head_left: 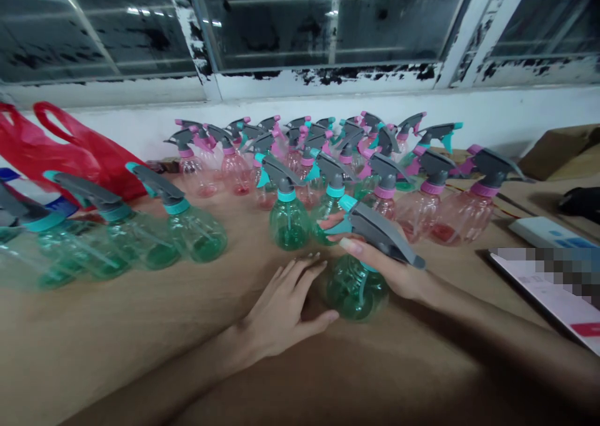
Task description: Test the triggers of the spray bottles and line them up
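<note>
The bare left forearm point(187, 370) crosses the lower left of the frame to an empty left hand point(285, 310), fingers loosely spread beside a transparent green, round, grey-topped plastic spray bottle point(351, 295); contact is unclear. The right hand point(400, 270) grips that bottle by its neck, right of centre. A careless forward swing could topple the closely packed green and pink plastic spray bottles point(289, 226) behind; a slack grip could tip it.

No text readable from where I stand; pale panel point(529, 282) on the desk point(140, 345), far right: faint marks too small to make out, part pixelated, red block near one edge; white box point(539, 231) just beyond: blue patches, too blurred to read
</note>
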Tool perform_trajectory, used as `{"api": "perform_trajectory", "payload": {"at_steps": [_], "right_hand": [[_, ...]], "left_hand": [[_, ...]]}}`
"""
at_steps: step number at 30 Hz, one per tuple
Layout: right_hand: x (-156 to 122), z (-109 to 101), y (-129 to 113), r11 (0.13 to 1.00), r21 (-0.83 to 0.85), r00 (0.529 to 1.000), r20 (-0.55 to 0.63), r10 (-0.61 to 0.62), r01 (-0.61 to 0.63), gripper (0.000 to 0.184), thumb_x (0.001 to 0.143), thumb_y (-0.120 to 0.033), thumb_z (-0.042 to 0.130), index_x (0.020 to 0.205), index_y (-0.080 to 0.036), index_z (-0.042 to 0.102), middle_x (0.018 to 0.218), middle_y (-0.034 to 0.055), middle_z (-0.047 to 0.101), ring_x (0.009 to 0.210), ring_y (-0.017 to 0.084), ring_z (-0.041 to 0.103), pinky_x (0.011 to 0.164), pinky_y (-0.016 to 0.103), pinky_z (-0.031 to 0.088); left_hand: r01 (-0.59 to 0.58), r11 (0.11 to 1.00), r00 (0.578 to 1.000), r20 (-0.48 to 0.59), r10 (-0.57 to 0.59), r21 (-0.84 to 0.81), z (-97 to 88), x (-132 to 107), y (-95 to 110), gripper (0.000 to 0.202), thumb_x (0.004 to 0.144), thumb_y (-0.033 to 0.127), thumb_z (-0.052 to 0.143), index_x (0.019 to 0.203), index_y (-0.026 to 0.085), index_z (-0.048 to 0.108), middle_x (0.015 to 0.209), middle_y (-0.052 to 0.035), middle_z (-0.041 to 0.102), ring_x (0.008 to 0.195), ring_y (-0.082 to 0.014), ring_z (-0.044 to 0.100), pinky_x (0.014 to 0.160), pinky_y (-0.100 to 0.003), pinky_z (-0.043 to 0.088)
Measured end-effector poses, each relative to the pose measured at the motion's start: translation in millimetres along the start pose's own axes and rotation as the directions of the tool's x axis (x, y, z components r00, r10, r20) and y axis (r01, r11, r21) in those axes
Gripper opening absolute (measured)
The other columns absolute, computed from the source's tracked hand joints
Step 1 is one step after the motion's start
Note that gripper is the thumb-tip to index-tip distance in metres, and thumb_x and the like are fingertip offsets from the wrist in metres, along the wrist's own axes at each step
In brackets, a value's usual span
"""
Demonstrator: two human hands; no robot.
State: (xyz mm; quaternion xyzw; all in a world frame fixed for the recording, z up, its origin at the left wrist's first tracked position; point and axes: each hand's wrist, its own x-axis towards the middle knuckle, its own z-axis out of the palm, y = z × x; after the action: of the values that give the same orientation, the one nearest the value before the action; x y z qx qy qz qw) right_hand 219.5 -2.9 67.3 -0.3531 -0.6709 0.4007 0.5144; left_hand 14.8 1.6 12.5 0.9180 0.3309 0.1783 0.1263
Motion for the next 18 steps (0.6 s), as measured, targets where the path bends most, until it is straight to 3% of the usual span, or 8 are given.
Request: {"api": "perform_trajectory", "payload": {"at_steps": [4,9,13,16,18], "right_hand": [[12,26,0,0.999,0.031,1.0,0.018,-0.016,0.015,0.025,0.08,-0.036,0.066,0.1,-0.022,0.06,0.103,0.0048,0.067,0.085,0.019,0.068,0.071,0.033,0.055],[32,70,2,0.993,0.063,0.994,0.031,-0.1,0.098,0.035,0.073,-0.037,0.072,0.102,-0.019,0.063,0.106,0.0073,0.067,0.09,0.021,0.067,0.078,0.036,0.055],[50,103,6,0.988,0.081,0.988,0.071,-0.139,0.133,0.04,0.072,-0.04,0.072,0.106,-0.02,0.063,0.11,0.0065,0.067,0.089,0.021,0.067,0.08,0.036,0.054],[62,121,7,0.985,0.017,0.981,0.097,-0.17,0.169,0.04,0.073,-0.046,0.069,0.103,-0.021,0.062,0.105,0.0052,0.068,0.086,0.02,0.067,0.08,0.034,0.054],[70,130,7,0.979,-0.126,0.98,0.139,-0.144,0.161,0.039,0.077,-0.051,0.063,0.104,-0.023,0.061,0.102,0.0037,0.068,0.09,0.019,0.066,0.08,0.033,0.052]], "left_hand": [[0.069,0.997,0.997,-0.043,-0.07,-0.032,-14.3,-23,-3,0.058,0.087,0.042,0.059,0.134,0.022,0.033,0.133,-0.0096,0.046,0.122,-0.0266,0.044,0.102,-0.045,0.035],[0.172,0.985,0.978,-0.121,-0.172,-0.013,-32.2,-51,-6,0.061,0.087,0.046,0.057,0.135,0.021,0.029,0.132,-0.0119,0.046,0.123,-0.0292,0.044,0.1,-0.048,0.036],[0.263,0.965,0.934,-0.253,-0.253,0.004,-43.3,-65,-14,0.063,0.089,0.052,0.052,0.137,0.022,0.026,0.133,-0.0117,0.045,0.124,-0.0302,0.042,0.1,-0.048,0.037],[0.309,0.95,0.888,-0.371,-0.272,0.043,-51.0,-70,-23,0.062,0.088,0.058,0.05,0.135,0.024,0.028,0.133,-0.0105,0.044,0.123,-0.0307,0.043,0.098,-0.047,0.038],[0.322,0.942,0.869,-0.425,-0.253,0.097,-56.1,-71,-29,0.058,0.088,0.06,0.048,0.131,0.023,0.034,0.128,-0.011,0.047,0.12,-0.0307,0.045,0.097,-0.047,0.039]]}}
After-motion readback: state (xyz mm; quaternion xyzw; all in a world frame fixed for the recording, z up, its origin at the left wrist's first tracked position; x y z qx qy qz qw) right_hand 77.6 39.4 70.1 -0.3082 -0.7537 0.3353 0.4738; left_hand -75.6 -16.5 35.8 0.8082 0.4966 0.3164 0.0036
